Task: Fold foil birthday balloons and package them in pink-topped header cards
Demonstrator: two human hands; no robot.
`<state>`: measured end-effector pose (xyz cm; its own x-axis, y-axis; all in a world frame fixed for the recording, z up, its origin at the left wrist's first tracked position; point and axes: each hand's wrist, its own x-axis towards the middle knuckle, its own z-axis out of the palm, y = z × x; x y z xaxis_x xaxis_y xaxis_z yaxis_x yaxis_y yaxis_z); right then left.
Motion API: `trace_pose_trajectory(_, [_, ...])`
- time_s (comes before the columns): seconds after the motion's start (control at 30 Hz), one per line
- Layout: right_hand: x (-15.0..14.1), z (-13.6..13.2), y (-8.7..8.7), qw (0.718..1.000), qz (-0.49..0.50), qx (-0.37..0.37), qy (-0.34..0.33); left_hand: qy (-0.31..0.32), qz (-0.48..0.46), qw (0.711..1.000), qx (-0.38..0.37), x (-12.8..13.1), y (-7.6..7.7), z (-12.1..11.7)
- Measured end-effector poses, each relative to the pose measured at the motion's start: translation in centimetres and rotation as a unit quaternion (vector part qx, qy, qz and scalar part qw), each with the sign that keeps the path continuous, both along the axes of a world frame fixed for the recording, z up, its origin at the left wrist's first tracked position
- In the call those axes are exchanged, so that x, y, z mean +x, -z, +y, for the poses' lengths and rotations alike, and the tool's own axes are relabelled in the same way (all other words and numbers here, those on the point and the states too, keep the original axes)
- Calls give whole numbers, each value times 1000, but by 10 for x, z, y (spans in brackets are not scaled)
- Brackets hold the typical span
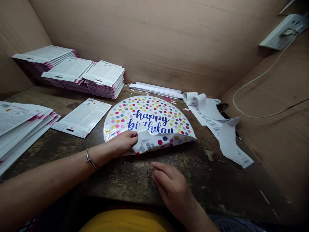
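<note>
A flat round foil balloon (149, 117) with coloured dots and blue "happy birthday" lettering lies on the worn table (212, 180). Its near edge is folded up and over, showing a white underside with a barcode label. My left hand (123, 141), with a bangle on the wrist, presses down on the folded edge with fingers curled. Closer to me, my right hand (171, 185) rests flat on the bare table, fingers stretched out, holding nothing, a short way from the balloon's fold.
Stacks of printed packaging cards (72, 72) stand at the back left, another stack (21, 125) at the left edge, and one loose card (82, 117) beside the balloon. Barcode label strips (217, 124), scissors (222, 105), white strips (156, 90), a power strip (283, 32) and its cable are on the right.
</note>
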<state>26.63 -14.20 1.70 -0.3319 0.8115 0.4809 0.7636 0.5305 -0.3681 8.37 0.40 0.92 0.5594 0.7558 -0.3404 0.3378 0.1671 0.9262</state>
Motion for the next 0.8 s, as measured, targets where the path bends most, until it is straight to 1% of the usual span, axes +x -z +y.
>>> trace_pose_trajectory(0.07, [6,0,-8,999,11,-3,31,-4,-6,1000,-1,1,1,0])
trace_pose_trajectory(0.17, [8,16,-24,992,2,44,118,3,-11,1000,13,3,-1,-3])
trace_pose_trajectory(0.23, [1,33,-30,991,-20,15,135,3,-14,1000,26,4,-3,-7])
trace_pose_trajectory(0.33, [-15,55,-26,991,-15,-59,123,-4,-21,999,42,6,-4,-12])
trace_pose_trajectory(0.4, [-22,60,-20,991,12,-71,112,-19,-22,998,48,6,-3,-13])
trace_pose_trajectory(0.43, [-23,58,-18,992,29,-64,106,-31,-22,998,47,6,-2,-12])
trace_pose_trajectory(0.5, [-20,46,-17,994,49,-56,77,-65,-21,997,35,5,-1,-9])
trace_pose_trajectory(0.53, [-17,36,-19,995,40,-73,53,-83,-21,996,23,5,-1,-7])
trace_pose_trajectory(0.57, [-13,26,-22,994,16,-110,24,-100,-22,995,9,4,-1,-5])
trace_pose_trajectory(0.6, [-9,16,-27,987,-19,-161,-9,-115,-22,993,-7,3,-1,-3])
trace_pose_trajectory(0.67, [-4,0,-39,958,-85,-266,-71,-135,-20,990,-30,2,-1,-1])
trace_pose_trajectory(0.7, [-4,-3,-46,948,-100,-292,-82,-141,-16,989,-35,3,-1,-1])
trace_pose_trajectory(0.73, [-5,-3,-53,946,-103,-295,-83,-145,-10,989,-33,3,-2,-1])
trace_pose_trajectory(0.8, [-9,8,-64,958,-95,-258,-79,-148,2,989,-16,6,-3,-6])
